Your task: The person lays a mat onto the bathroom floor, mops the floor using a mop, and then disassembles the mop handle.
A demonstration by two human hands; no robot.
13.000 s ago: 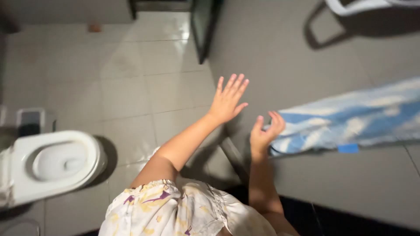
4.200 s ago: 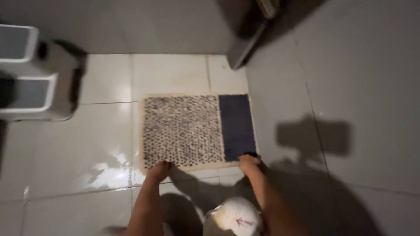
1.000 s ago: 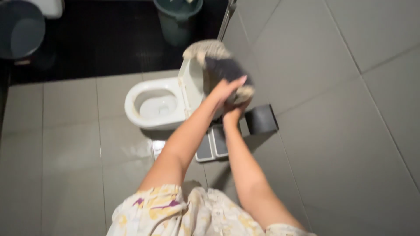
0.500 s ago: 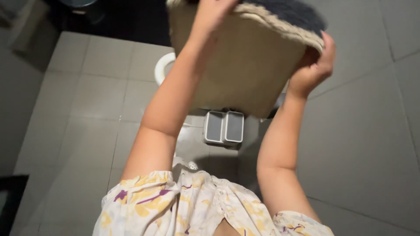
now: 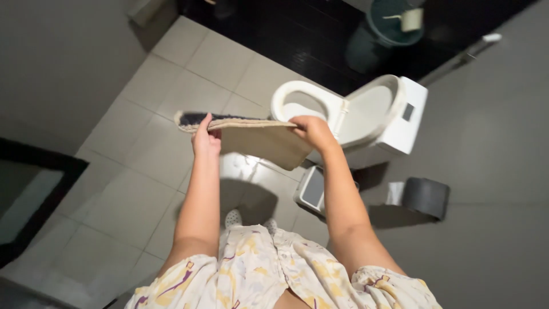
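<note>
The beige woven bath mat with a dark tufted upper face (image 5: 260, 140) is held in the air over the pale tiled floor (image 5: 143, 166), in front of the white toilet with raised seat (image 5: 349, 111). Half a second ago the mat was lifted high and close to the camera, its pale backing hanging down broadly; it is now lowered to a nearly flat attitude, with the far edge up and the backing sagging towards the near right. Judged from this, the mat is in transit, not yet laid down.

The long axis runs left to right between the two hands. The dark pile faces up and away; only a strip shows at the far left corner.

The left hand (image 5: 206, 137) is closed on the left end of the mat, thumb on top. The right hand (image 5: 311, 130) is closed on the right end, fingers curled over the edge.

A small white two-lidded bin (image 5: 311, 191) stands on the floor below the right forearm. A dark toilet-roll holder (image 5: 426, 197) is mounted on the grey wall at right. A teal bucket (image 5: 389, 26) stands far off on dark flooring.
</note>
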